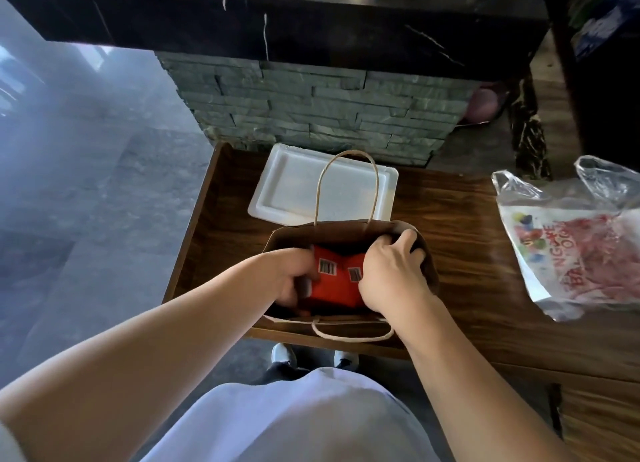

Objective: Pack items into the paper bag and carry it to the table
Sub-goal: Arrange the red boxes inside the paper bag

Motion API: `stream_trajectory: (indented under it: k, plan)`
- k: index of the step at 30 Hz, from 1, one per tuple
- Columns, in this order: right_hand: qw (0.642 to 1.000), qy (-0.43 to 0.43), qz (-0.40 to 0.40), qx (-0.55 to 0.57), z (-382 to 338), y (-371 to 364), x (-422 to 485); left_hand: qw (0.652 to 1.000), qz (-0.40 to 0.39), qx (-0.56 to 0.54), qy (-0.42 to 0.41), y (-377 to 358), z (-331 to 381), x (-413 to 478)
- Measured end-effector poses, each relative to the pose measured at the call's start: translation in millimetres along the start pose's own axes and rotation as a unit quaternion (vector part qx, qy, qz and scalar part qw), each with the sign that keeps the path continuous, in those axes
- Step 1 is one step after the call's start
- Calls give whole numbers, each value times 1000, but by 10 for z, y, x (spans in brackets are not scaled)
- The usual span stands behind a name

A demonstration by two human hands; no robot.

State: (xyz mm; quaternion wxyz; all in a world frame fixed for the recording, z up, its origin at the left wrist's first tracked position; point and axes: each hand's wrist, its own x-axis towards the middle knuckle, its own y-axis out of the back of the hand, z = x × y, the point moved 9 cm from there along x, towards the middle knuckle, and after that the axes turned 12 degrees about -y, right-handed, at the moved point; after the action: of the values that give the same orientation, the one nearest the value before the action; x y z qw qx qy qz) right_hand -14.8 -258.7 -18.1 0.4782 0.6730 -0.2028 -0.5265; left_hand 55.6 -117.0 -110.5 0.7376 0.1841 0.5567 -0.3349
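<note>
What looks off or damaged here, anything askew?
Nothing damaged or spilled. The two red boxes lean against each other in the paper bag, both hands on them. The near handle droops outward; the far one stands up. The plastic bag lies crumpled.

Brown paper bag (429,267), matt, with twisted paper handles (346,184). Red boxes (332,281) of smooth, slightly shiny card. White foam tray (294,188), soft-looking and dull. Dark wood table (460,240) with streaky grain and a light shine. Thin, crinkly clear plastic bag (571,240), glossy. Rough grey stone wall (311,105). Shiny black marble top (311,28) with white veins.
</note>
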Motion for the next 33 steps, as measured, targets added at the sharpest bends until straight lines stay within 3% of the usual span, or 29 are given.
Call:
stream_trajectory:
  k: [3, 8, 12, 15, 17, 20, 22, 27, 32, 33]
  plan:
    - [1000, -17, 11, -3, 21, 18, 23, 998, 25, -62, -14, 93, -12, -45]
    - [1000, 2, 13, 6, -18, -26, 17, 999, 45, -26, -7, 184, -67, -8]
    - [997, 21, -36, 58, -44, -75, 70, 987, 46, 152, -4, 226, -33, 43]
    - [995, 14, -65, 79, -36, -91, 122, 912, 56, 404, -49, 202, 76, 111]
    - [994, 8, -74, 78, -34, -90, 155, 873, 58, 478, -71, 115, 109, 161]
    - [994, 0, -79, 76, -37, -77, 177, 851, 55, 514, -95, -20, 93, 231]
    - [994, -6, -80, 72, -43, -73, 182, 849, 75, 509, -122, -35, 124, 243]
    - [993, -7, -95, 70, -43, -108, 195, 848, 84, 516, -86, 69, 105, 272]
    - [994, -8, -101, 49, -26, -118, 226, 902, 60, 422, -66, 68, 86, 271]
    - [994, -5, -106, 40, -33, -127, 228, 896, 72, 434, -63, 111, 86, 282]
